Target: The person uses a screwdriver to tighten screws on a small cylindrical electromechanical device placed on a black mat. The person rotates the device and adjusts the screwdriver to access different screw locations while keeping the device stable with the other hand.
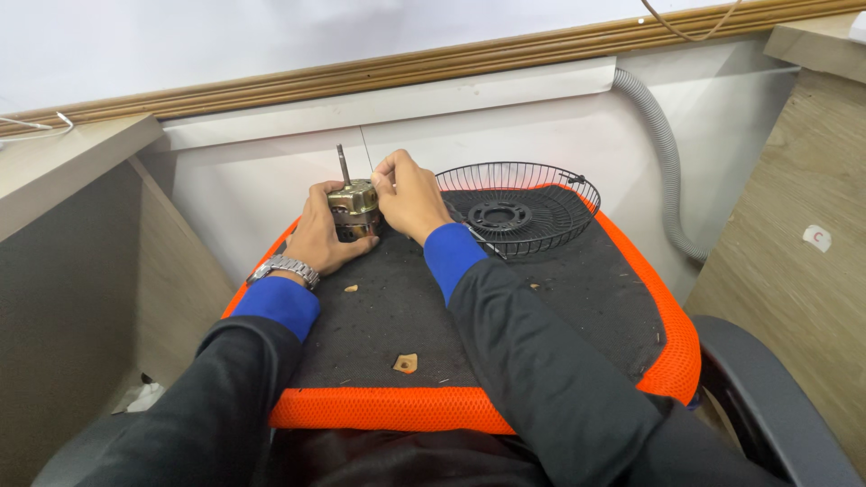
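Note:
A small brass-coloured fan motor with an upright steel shaft stands on the black seat of an orange-edged chair. My left hand wraps around the motor's left side and holds it. My right hand pinches the top right of the motor housing with its fingertips. Both arms wear black sleeves with blue cuffs, and a metal watch sits on my left wrist.
A black wire fan guard lies on the seat just right of my right hand. A small tan scrap rests near the seat's front. A grey corrugated hose runs down the white wall. Wooden desk panels flank both sides.

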